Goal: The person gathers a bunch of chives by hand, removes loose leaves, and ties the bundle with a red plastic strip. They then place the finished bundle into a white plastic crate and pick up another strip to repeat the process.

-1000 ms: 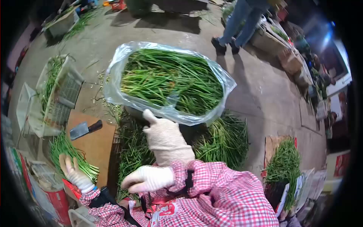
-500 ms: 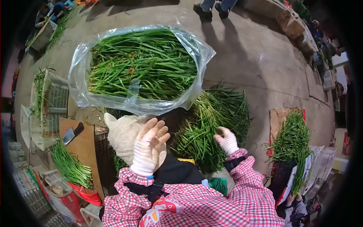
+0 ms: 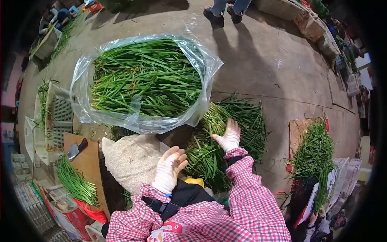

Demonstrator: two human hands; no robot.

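Observation:
My left hand (image 3: pixel 171 167), in a light striped glove with bare fingertips, is held palm up beside a beige cloth (image 3: pixel 131 161), its fingers apart and nothing in it. My right hand (image 3: pixel 229 136), gloved the same way, lies with spread fingers on a heap of long green stalks (image 3: pixel 246 121). Pale stem ends show at the heap's left side. Beyond both hands, a clear plastic bag (image 3: pixel 153 124) lies open around a thick layer of green leaves (image 3: pixel 149 76).
At the left, a cleaver (image 3: pixel 76 149) rests on a brown board (image 3: pixel 89 161) near green stalks (image 3: pixel 76 181) and a white crate (image 3: pixel 60 109). Cut greens (image 3: pixel 314 149) lie at the right, with a co-worker's hands below. A person's legs (image 3: pixel 225 10) stand at the top.
My right hand has moved left and forward onto the heap, its fingers now spread. My left hand has shifted right and down, uncovering more of the cloth.

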